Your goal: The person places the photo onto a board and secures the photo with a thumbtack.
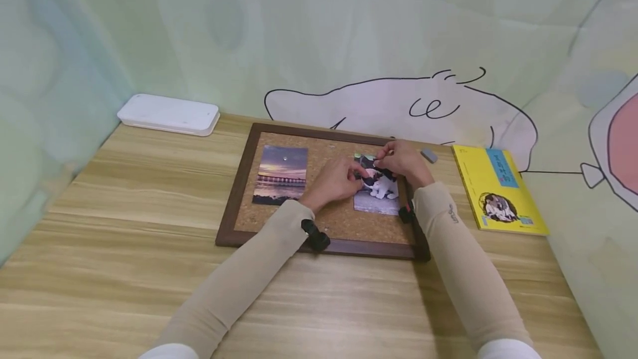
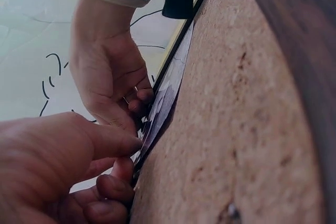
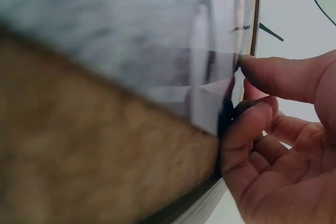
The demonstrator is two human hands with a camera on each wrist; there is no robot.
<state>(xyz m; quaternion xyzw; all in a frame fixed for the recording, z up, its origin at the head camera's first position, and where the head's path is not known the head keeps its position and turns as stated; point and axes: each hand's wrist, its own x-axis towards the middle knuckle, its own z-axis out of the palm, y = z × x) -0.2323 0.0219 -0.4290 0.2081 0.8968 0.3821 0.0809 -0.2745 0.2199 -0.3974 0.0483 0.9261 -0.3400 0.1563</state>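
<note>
A framed corkboard (image 1: 326, 229) lies on the table. At its right, a photo of a black and white animal (image 1: 381, 204) is partly hidden by both hands. The left hand (image 1: 336, 179) rests its bent fingertips on the photo's left part. In the left wrist view the photo bows slightly off the cork along its near edge. My right hand (image 1: 401, 159) is at the photo's upper part, its thumb and finger pinching a small light pushpin (image 1: 376, 163), mostly covered by the fingertips. To the left, a sunset pier photo (image 1: 281, 176) bears a pin (image 1: 285, 158) near its top.
A white case (image 1: 168, 114) stands at the back left. Beyond the board's right side are a small grey block (image 1: 429, 155) and a yellow book (image 1: 478, 181). A patterned curtain (image 1: 319, 32) hangs along the table's back edge.
</note>
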